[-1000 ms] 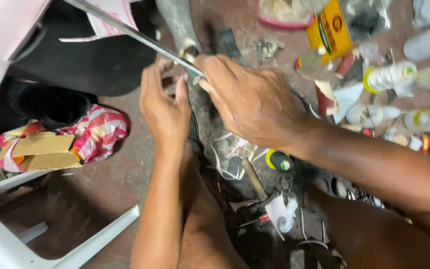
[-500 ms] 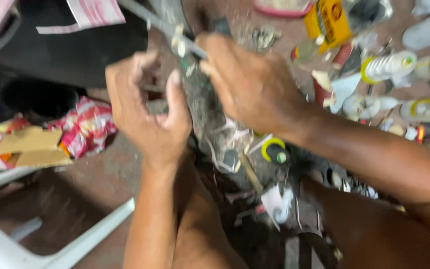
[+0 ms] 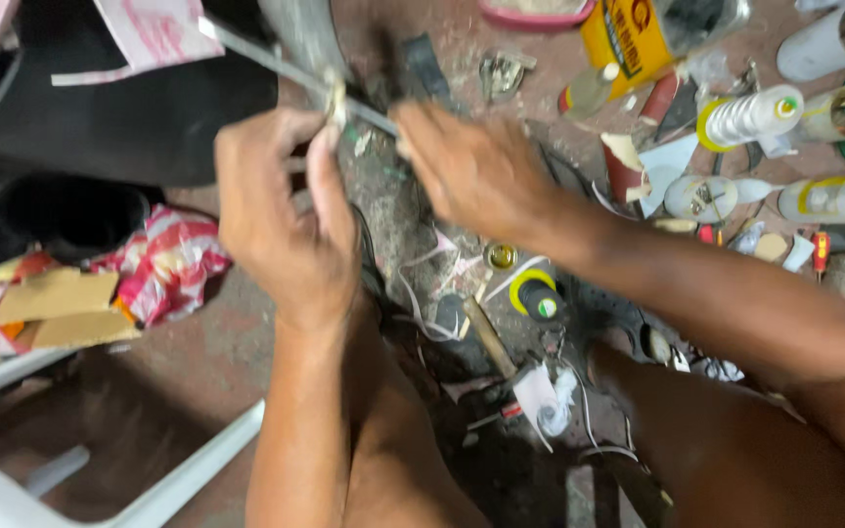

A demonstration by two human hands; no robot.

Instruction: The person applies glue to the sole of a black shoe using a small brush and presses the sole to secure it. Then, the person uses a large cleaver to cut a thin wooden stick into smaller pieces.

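My left hand (image 3: 284, 220) is raised with its fingers curled, thumb and fingertips pinching a small pale piece at a thin metal rod (image 3: 286, 68) that runs diagonally from the upper left. My right hand (image 3: 476, 166) grips the rod's lower end from the right, close to a dark grey curved object (image 3: 310, 34) behind it. Both hands are blurred by motion. My bare knees lie below the forearms.
Cluttered ground: a yellow tin (image 3: 628, 39), white thread cones (image 3: 750, 115), a yellow-rimmed black spool (image 3: 538, 298), a wooden-handled tool (image 3: 489, 337), scraps and cords. A red-and-white wrapper with cardboard (image 3: 80, 293) lies left. A white plastic chair frame (image 3: 100, 489) sits bottom left. Black bag (image 3: 139, 117) at upper left.
My left hand has drawn leftward and up along the rod, away from the right hand. The view has shifted slightly; the right hand stays on the rod.
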